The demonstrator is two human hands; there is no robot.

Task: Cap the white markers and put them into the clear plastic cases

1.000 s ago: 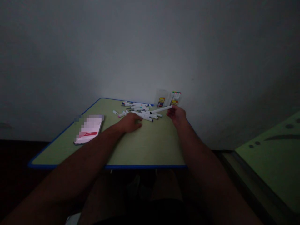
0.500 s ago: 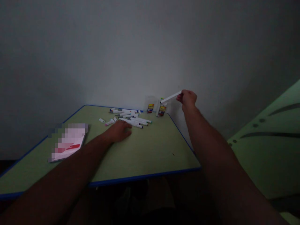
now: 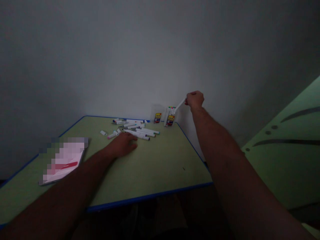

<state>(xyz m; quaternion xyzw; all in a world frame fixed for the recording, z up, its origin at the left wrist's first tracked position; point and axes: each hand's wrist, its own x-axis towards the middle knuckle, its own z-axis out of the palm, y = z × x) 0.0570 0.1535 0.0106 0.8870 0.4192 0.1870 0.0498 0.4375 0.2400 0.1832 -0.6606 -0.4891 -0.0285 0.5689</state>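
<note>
Pinched by its upper end, a white marker (image 3: 180, 105) slants down from my right hand (image 3: 196, 99). The marker's lower end is at the mouth of a clear marker case (image 3: 170, 120), which has a yellow and dark label and several markers inside. A second clear case (image 3: 157, 117) stands just left of it. My left hand (image 3: 123, 144) rests on the table with fingers stretched out, beside a pile of white markers (image 3: 140, 132). Its fingertips are close to the nearest markers; whether they touch cannot be made out. Loose caps (image 3: 103, 132) lie left of the pile.
A pink and white flat item (image 3: 67, 156), partly blurred out, lies on the left of the pale green table (image 3: 155, 173) with blue edging. A grey wall (image 3: 160, 60) rises behind the table. At the right stands a green panel (image 3: 287, 166).
My right hand has brought the marker down and left, tilting it more steeply, so its lower end is at the case's mouth. My left hand stays by the pile. The view has shifted slightly.
</note>
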